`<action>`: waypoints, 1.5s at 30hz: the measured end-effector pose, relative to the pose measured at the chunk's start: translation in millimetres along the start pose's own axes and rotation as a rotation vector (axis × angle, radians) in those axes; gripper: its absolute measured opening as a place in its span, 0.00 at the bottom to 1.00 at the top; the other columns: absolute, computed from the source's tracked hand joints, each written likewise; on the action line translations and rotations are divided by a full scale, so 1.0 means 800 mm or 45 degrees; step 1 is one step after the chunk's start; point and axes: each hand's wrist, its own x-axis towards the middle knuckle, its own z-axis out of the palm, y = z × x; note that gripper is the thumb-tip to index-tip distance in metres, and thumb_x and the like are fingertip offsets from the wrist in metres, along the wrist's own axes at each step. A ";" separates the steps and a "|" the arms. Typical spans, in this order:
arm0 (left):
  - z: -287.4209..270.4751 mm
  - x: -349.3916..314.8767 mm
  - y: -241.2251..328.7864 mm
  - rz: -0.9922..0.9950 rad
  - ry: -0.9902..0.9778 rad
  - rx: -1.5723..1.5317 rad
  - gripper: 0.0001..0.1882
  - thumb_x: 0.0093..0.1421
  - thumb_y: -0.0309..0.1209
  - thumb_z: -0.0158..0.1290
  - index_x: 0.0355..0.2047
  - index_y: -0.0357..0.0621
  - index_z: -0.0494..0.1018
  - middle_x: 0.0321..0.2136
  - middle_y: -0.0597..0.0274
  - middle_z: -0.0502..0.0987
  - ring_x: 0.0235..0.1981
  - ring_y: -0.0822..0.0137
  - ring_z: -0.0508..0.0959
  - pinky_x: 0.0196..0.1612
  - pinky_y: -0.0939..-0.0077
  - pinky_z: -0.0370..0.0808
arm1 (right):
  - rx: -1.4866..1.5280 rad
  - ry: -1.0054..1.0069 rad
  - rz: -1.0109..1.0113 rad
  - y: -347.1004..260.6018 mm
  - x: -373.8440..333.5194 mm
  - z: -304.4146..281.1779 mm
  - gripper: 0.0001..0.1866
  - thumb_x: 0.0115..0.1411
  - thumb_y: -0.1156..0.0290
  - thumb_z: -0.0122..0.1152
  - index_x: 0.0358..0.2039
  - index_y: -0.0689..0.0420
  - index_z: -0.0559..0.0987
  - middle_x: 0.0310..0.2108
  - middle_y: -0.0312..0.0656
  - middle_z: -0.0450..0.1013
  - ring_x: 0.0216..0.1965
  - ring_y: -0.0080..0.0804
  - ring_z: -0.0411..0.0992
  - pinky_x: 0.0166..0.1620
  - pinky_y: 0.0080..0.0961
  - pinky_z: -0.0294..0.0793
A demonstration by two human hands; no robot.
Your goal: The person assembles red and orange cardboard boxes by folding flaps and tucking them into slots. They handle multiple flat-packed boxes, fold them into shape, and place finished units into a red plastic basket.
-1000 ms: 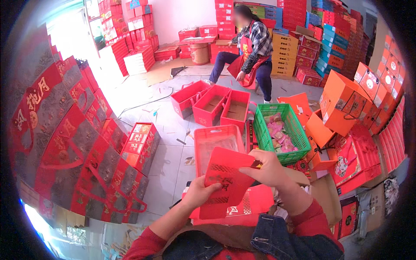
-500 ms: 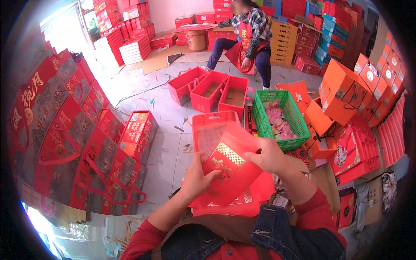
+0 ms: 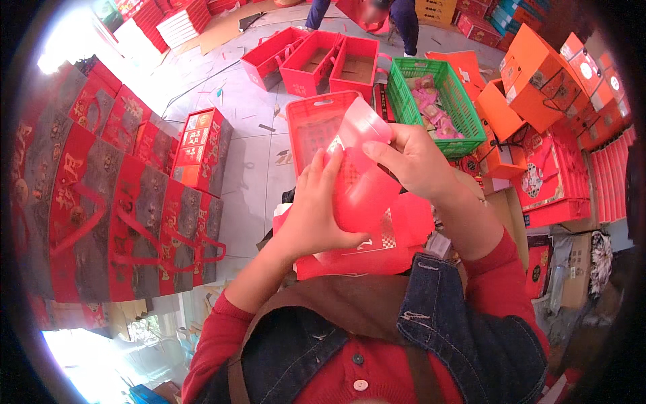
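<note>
Bags (image 3: 94, 215) in red and grey take up most of the floor to the worker's left, packed close together. Orange boxes (image 3: 531, 74) are heaped off to the right. Three open red boxes (image 3: 304, 82) sit ahead, near a co-worker's legs (image 3: 405, 27); just right of them is a green crate (image 3: 464, 146). Nearer the worker lies a red tray (image 3: 303, 104), then a pile of red card (image 3: 323, 268) before the lap. Above that pile, partly covering the tray from my view, is one curved red sheet (image 3: 363, 192). The left hand (image 3: 315, 209) lies spread against it, thumb wide; the right hand (image 3: 418, 161) pinches its upper right edge, fingers closed. Smallest are pink packets (image 3: 434, 111) inside the crate.
</note>
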 end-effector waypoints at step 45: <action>0.049 0.026 -0.068 -0.273 0.435 -1.298 0.23 0.51 0.23 0.60 0.46 0.39 0.63 0.40 0.58 0.72 0.37 0.71 0.75 0.38 0.78 0.75 | 0.420 -0.113 -0.177 0.105 0.012 0.011 0.18 0.62 0.66 0.54 0.49 0.62 0.69 0.44 0.44 0.71 0.46 0.29 0.69 0.52 0.27 0.66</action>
